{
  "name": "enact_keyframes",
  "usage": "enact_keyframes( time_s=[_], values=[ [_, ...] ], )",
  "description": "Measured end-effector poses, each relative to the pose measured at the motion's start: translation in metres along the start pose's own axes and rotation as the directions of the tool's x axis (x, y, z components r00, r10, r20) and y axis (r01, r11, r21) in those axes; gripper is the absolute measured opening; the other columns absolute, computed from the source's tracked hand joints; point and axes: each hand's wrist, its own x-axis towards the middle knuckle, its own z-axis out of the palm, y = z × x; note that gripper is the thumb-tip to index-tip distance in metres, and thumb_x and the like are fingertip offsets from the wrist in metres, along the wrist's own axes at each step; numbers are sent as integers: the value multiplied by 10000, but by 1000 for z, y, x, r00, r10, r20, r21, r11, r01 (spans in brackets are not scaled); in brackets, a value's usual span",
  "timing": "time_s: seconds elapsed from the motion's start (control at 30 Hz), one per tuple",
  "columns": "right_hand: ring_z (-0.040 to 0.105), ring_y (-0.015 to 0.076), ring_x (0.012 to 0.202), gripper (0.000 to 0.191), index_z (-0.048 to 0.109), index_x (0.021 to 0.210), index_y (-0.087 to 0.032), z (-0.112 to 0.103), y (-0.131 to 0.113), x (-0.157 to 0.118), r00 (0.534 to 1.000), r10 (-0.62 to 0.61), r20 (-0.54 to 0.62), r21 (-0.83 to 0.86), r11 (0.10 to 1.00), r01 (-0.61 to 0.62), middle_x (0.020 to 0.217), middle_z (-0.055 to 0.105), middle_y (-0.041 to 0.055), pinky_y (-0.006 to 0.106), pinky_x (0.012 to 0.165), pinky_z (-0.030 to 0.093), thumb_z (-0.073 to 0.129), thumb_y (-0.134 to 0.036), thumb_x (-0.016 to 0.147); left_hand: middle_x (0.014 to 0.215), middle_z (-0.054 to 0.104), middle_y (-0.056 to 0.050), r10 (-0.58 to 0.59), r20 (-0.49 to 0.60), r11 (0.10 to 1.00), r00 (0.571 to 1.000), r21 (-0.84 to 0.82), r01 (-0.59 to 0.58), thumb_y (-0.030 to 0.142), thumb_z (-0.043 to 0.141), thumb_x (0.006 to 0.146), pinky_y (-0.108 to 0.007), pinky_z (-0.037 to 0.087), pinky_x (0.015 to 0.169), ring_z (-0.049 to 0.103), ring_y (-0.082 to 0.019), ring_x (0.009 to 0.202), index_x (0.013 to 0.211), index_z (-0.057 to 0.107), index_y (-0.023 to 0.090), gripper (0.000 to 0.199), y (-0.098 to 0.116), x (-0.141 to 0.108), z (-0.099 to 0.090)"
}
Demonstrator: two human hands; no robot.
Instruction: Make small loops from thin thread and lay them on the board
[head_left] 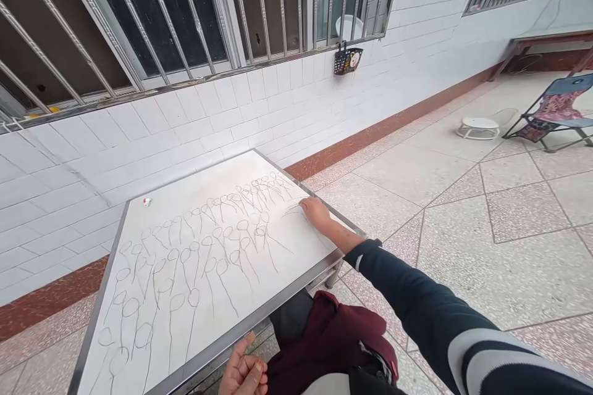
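Note:
Thin dark loops with long tails (193,297) lie in rows across the white table (185,207); whether they are wire or thread is hard to tell. At the table's right side, my right hand (315,213) is closed, its fingertips down at a few loose thin strands (291,210). Just off the near edge, my left hand (244,370) is held low with curled fingers and the thumb pressed against them. Anything inside that pinch is too small to make out.
A white tiled wall with barred windows (152,12) runs behind the table. One small crumpled white-and-red piece (147,202) sits near its far left corner. A black basket (347,60) hangs from the sill. On the right are a low white stool (479,127) and a folding chair (556,112).

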Motion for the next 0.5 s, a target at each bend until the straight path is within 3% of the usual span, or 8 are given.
enact_keyframes(
  time_s=[0.1,0.2,0.23,0.3,0.33,0.37,0.5],
  values=[
    [560,195,1031,320,617,1082,-167,-6,-26,-36,990,-143,-5,93,985,142,1057,634,103,328,874,442,330,-265,980,633,573,10,56,21,991,998,123,-58,553,800,514,-219,404,518,516,-112,546,1135,605,208,738,0,1,-6],
    [617,125,785,290,650,1052,-247,7,-51,-106,922,-372,111,216,914,343,832,680,5,225,746,467,385,-320,958,644,572,1,138,107,930,985,329,-166,620,704,602,-269,427,596,524,-145,590,1064,655,204,623,3,2,-20],
    [619,117,749,259,671,1008,-273,15,-57,-131,857,-486,173,274,859,432,800,682,-14,209,724,465,432,-344,937,643,572,-3,149,149,893,978,404,-197,624,680,622,-284,431,627,526,-157,604,1028,675,202,585,5,2,-27],
    [617,142,767,286,675,1013,-252,35,-60,-174,579,-763,287,414,644,644,831,687,18,232,718,458,414,-344,941,624,566,-2,120,197,811,973,546,-210,609,662,639,-308,432,665,528,-180,620,973,702,204,527,9,1,-42],
    [613,149,758,291,674,1008,-247,45,-60,-190,491,-801,341,437,598,672,818,683,24,238,709,455,407,-340,942,610,559,1,86,187,770,979,611,-184,593,667,634,-315,433,671,531,-192,625,962,708,210,506,10,0,-50],
    [610,153,758,290,675,995,-237,55,-58,-201,476,-796,375,446,605,660,817,679,30,241,704,453,405,-328,942,601,556,3,52,158,734,986,664,-145,573,677,622,-322,436,677,538,-206,634,959,711,218,490,11,-1,-58],
    [612,157,776,287,684,921,-205,79,-50,-212,558,-730,395,453,683,573,826,677,45,240,715,455,420,-318,937,614,587,-8,-41,81,690,996,723,-31,485,720,583,-348,446,741,579,-251,706,952,711,236,445,4,-11,-78]
  ],
)
